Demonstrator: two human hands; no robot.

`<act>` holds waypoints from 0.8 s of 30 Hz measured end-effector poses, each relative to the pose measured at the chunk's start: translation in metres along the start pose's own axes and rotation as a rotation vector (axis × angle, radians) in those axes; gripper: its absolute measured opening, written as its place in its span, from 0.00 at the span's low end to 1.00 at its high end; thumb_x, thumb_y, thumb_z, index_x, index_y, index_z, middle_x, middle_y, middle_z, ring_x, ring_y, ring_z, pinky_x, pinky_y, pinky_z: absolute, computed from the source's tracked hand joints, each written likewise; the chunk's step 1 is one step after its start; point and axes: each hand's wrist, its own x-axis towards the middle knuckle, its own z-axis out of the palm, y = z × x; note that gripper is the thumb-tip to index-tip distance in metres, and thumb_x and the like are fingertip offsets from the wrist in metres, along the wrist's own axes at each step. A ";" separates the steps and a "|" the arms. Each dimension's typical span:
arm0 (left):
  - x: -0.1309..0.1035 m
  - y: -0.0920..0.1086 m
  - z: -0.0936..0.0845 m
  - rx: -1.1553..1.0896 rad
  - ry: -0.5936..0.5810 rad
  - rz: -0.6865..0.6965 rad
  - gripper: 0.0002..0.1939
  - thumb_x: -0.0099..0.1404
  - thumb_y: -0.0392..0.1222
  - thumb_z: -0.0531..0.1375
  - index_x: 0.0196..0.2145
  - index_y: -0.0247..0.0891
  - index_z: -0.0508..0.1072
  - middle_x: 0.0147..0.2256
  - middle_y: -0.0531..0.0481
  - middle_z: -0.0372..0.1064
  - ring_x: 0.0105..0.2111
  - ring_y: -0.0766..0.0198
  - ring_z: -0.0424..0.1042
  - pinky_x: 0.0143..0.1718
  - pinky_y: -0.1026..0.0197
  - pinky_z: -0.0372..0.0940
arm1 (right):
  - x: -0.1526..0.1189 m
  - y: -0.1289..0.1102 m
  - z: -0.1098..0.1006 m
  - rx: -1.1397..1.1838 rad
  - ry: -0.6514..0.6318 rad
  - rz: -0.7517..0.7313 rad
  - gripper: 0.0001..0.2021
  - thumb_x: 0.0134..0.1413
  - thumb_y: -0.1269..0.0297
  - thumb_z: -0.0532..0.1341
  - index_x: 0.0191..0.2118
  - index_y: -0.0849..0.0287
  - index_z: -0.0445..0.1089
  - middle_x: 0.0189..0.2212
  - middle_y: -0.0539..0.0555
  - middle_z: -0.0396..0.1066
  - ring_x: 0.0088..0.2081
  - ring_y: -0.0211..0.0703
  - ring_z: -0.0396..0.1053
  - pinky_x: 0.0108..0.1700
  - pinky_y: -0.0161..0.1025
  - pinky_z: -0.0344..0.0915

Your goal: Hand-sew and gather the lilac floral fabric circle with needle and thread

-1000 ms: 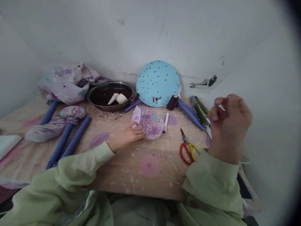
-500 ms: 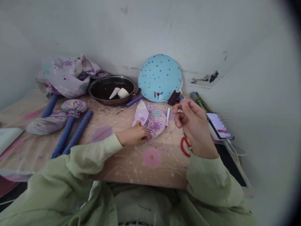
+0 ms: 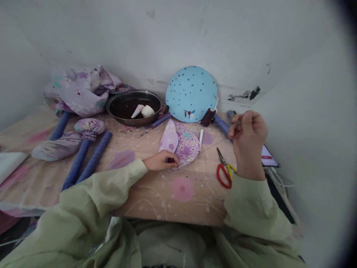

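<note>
Closely: left hand [image 3: 161,160] pinches floral cloth [image 3: 186,143] | cloth spreads ahead and rightward of it | thread [image 3: 214,145] slants rightward toward raised right hand [image 3: 249,128], fingertips together, contents unclear

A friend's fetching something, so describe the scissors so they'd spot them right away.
Find the big dotted blue disc by the wall. In front of it lies the floral cloth at the left hand; to the cloth's right are the scissors. Unlike the white pen by the cloth, they have one red handle and one yellow.
</note>
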 end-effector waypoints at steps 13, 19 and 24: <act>-0.001 -0.013 0.004 -0.544 0.230 -0.184 0.20 0.53 0.53 0.65 0.31 0.30 0.73 0.29 0.47 0.74 0.28 0.70 0.69 0.31 0.67 0.61 | -0.055 0.026 0.023 -0.391 -0.465 0.048 0.08 0.59 0.61 0.55 0.30 0.57 0.64 0.26 0.48 0.68 0.30 0.35 0.66 0.35 0.35 0.62; -0.001 -0.016 0.006 -0.718 0.327 -0.214 0.17 0.51 0.49 0.67 0.29 0.30 0.73 0.29 0.48 0.74 0.28 0.70 0.70 0.33 0.67 0.62 | -0.082 0.054 0.019 -0.482 -0.663 0.099 0.05 0.57 0.65 0.56 0.31 0.56 0.66 0.25 0.49 0.69 0.25 0.37 0.65 0.28 0.34 0.62; -0.001 -0.021 0.010 -0.830 0.408 -0.213 0.16 0.48 0.47 0.69 0.28 0.31 0.73 0.30 0.49 0.75 0.31 0.68 0.71 0.38 0.65 0.63 | -0.095 0.073 0.012 -0.576 -0.754 0.050 0.07 0.56 0.70 0.55 0.37 0.55 0.70 0.32 0.53 0.73 0.33 0.43 0.70 0.38 0.41 0.66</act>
